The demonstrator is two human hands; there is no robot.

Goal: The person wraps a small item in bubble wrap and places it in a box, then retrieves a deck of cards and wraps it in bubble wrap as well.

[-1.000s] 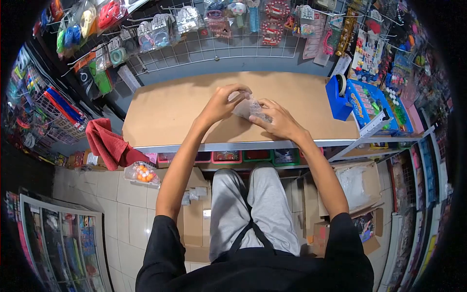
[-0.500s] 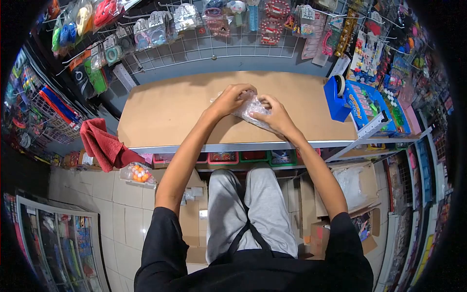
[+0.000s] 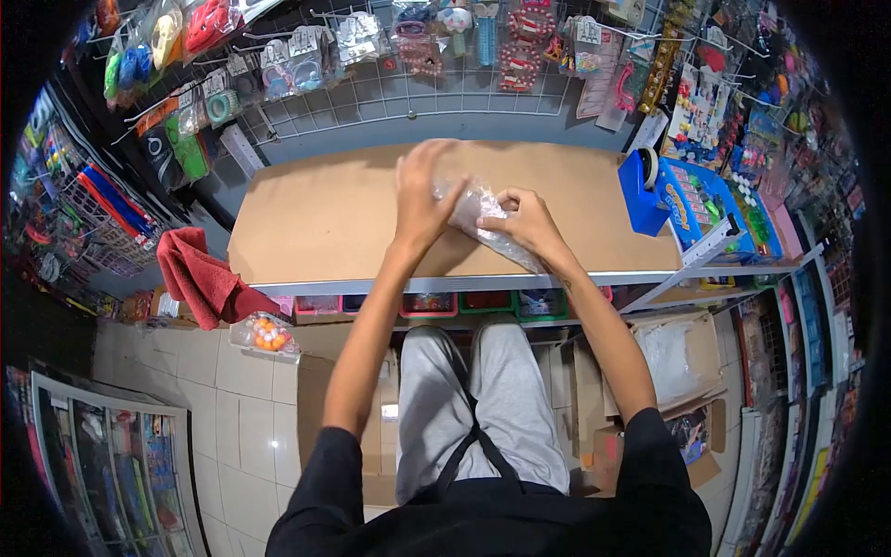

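A clear, crinkly plastic packet (image 3: 484, 215), like bubble wrap, is held over the middle of the brown tabletop (image 3: 325, 209). My right hand (image 3: 527, 223) grips its right side, thumb pressed on top and fingers curled round it. My left hand (image 3: 429, 197) is at the packet's upper left, fingers raised, spread and blurred by motion, with the thumb close to the plastic. What the wrap contains is hidden by its glare and folds.
At the table's right end stand a blue tape dispenser (image 3: 643, 190) and a blue display box (image 3: 698, 206). A red towel (image 3: 197, 278) hangs at the left corner, above a bag of orange and white balls (image 3: 267, 334). Packaged goods hang on the wire grid (image 3: 408, 97) behind.
My left hand has come off the packet, moving left with its fingers opening out. My right hand stays on the packet, and more of the plastic shows now.
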